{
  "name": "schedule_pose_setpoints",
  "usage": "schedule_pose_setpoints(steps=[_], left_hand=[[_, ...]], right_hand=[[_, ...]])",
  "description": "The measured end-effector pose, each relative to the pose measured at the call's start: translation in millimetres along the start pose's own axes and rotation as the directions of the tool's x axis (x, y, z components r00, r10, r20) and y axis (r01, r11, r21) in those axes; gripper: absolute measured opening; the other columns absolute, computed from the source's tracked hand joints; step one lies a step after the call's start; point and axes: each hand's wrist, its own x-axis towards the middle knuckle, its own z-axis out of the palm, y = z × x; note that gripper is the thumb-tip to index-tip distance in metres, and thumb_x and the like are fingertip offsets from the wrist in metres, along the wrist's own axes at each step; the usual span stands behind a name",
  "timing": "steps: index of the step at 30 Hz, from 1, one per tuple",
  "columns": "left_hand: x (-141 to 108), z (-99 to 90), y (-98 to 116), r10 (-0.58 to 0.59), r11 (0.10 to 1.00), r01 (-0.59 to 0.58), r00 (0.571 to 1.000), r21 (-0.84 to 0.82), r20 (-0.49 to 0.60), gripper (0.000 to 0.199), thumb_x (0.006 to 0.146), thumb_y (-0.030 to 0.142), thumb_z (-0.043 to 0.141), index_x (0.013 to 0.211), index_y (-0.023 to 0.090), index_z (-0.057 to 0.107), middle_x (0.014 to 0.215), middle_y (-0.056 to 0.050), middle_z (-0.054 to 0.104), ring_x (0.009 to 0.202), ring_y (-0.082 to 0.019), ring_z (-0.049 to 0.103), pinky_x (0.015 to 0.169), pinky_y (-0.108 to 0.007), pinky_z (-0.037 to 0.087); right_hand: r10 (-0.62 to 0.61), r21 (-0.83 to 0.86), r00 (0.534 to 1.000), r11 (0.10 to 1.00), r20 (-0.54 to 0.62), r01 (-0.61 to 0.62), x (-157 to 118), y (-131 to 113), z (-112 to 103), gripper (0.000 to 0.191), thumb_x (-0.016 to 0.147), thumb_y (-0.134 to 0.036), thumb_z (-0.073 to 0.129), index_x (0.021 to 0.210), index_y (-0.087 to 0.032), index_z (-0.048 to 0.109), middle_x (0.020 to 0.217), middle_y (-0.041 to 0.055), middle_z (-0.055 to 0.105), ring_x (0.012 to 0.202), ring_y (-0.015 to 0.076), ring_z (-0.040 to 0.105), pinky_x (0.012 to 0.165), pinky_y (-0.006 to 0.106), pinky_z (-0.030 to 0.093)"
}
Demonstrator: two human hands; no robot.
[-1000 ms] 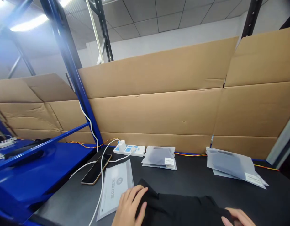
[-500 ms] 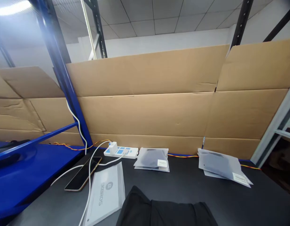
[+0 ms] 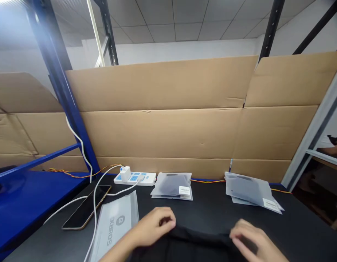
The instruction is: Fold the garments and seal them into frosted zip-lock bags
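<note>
A black cloth garment [image 3: 198,247] lies at the bottom middle of the head view, its lower part cut off by the frame. My left hand [image 3: 153,227] pinches its far edge at the left, thumb and fingers together. At the right end of the same edge, my right hand [image 3: 257,240] also pinches the cloth, slightly blurred. Between the two hands the edge runs nearly straight. Left of my left hand lies a frosted plastic bag [image 3: 116,218] with grey printed letters and a round logo, partly covered by my forearm.
Packed frosted bags with white labels lie at the back middle [image 3: 171,185] and back right [image 3: 251,191]. A phone [image 3: 86,209], white cables and a power strip [image 3: 135,178] are at left. Cardboard [image 3: 163,134] walls the back. Blue [image 3: 72,105] and grey [image 3: 307,134] posts flank the table.
Both hands have come into view and taken hold of the garment's far edge, which now lies straighter. The view has shifted slightly right.
</note>
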Motion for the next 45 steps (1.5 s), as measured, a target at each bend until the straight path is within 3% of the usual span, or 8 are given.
schedule_pose_setpoints(steps=[3,6,11,21,29,36,40,45], left_hand=[[40,-14.7,-30,-0.056,0.994,0.061,0.997,-0.09,0.062,0.024,0.092,0.039,0.055,0.085,0.019,0.067,0.078,0.001,0.064,0.069,-0.014,0.055,0.062,-0.022,0.039],[62,-16.5,-57,-0.075,0.989,0.085,0.993,-0.121,0.088,0.031,0.09,0.045,0.054,0.085,0.017,0.067,0.067,0.001,0.063,0.059,-0.013,0.053,0.056,-0.022,0.038],[54,-8.0,-73,-0.082,0.978,0.086,0.996,-0.191,0.029,0.037,0.093,0.05,0.049,0.092,0.017,0.066,0.075,0.0,0.065,0.065,-0.013,0.054,0.061,-0.022,0.04],[53,-9.6,-74,-0.089,0.951,0.098,0.995,-0.295,0.044,0.039,0.09,0.053,0.052,0.094,0.018,0.067,0.079,-0.001,0.067,0.068,-0.013,0.057,0.064,-0.023,0.044],[54,-7.7,-74,-0.103,0.955,0.111,0.994,-0.276,0.044,0.039,0.093,0.052,0.048,0.095,0.017,0.065,0.082,-0.001,0.066,0.071,-0.013,0.057,0.066,-0.022,0.045],[53,-11.2,-58,-0.097,0.98,0.108,0.993,-0.165,0.07,0.043,0.099,0.051,0.036,0.104,0.021,0.067,0.086,-0.001,0.064,0.073,-0.015,0.056,0.068,-0.024,0.044],[54,-7.9,-47,-0.085,0.995,0.087,0.995,-0.044,0.051,0.026,0.092,0.044,0.054,0.101,0.023,0.067,0.084,0.001,0.062,0.078,-0.017,0.056,0.07,-0.024,0.041],[58,-16.4,-35,-0.054,0.997,0.052,0.998,0.053,0.038,0.012,0.087,0.031,0.059,0.086,0.02,0.065,0.083,0.0,0.063,0.071,-0.016,0.056,0.066,-0.024,0.041]], right_hand=[[0.088,0.067,0.996,0.994,0.032,-0.089,51,13,-4,0.02,0.096,-0.035,0.048,0.087,-0.025,0.063,0.082,0.001,0.068,0.075,0.0181,0.061,0.071,0.028,0.047],[0.124,0.08,0.992,0.989,0.015,-0.124,87,42,13,0.023,0.094,-0.035,0.048,0.079,-0.022,0.061,0.066,-0.002,0.059,0.061,0.0158,0.054,0.058,0.026,0.041],[0.132,0.079,0.988,0.989,-0.079,-0.126,87,71,38,0.03,0.096,-0.041,0.044,0.08,-0.022,0.061,0.075,0.0,0.057,0.068,0.017,0.054,0.065,0.028,0.041],[0.12,0.119,0.991,0.987,-0.062,-0.112,83,75,34,0.034,0.098,-0.045,0.043,0.08,-0.022,0.061,0.076,0.0002,0.057,0.07,0.0179,0.055,0.066,0.03,0.04],[0.134,0.123,0.99,0.984,-0.038,-0.128,82,69,28,0.034,0.099,-0.043,0.043,0.081,-0.022,0.063,0.079,0.0005,0.06,0.072,0.0178,0.056,0.067,0.03,0.041],[0.142,0.14,0.988,0.979,0.066,-0.15,77,62,11,0.027,0.096,-0.041,0.049,0.087,-0.022,0.066,0.084,0.0013,0.063,0.074,0.0172,0.057,0.07,0.03,0.046],[0.107,0.188,0.981,0.973,0.161,-0.137,76,61,4,0.015,0.086,-0.035,0.062,0.092,-0.022,0.068,0.093,0.0025,0.064,0.084,0.0181,0.06,0.079,0.031,0.05],[0.097,0.165,0.992,0.98,0.084,-0.11,86,48,-1,0.015,0.088,-0.03,0.054,0.08,-0.021,0.062,0.082,0.0017,0.062,0.073,0.0166,0.057,0.067,0.029,0.048]])
